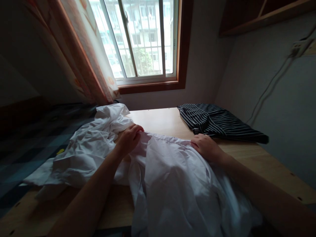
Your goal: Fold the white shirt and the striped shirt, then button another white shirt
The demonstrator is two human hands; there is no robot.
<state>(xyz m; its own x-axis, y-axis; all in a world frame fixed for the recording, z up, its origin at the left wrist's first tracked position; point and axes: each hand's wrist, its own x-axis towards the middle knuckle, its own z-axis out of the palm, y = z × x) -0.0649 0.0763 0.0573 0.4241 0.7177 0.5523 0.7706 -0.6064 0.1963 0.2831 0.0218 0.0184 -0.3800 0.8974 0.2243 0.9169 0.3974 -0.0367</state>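
A white cloth garment (172, 174), its exact kind not clear, hangs between my two hands and drapes toward me over the near table edge. My left hand (130, 136) is closed on one end of its upper edge. At the other end of that edge, my right hand (204, 146) grips the fabric with bent fingers. Just left of my left hand lies a crumpled heap of white cloth (86, 148). Beyond my right hand is a folded black garment with white stripes (209, 120).
The light wooden table (153, 117) stands below a barred window (145, 39). An orange-patterned curtain (86, 49) hangs at the left, above a dark checkered cloth (22, 144). A cable (269, 84) runs down the right wall from a socket (300, 47).
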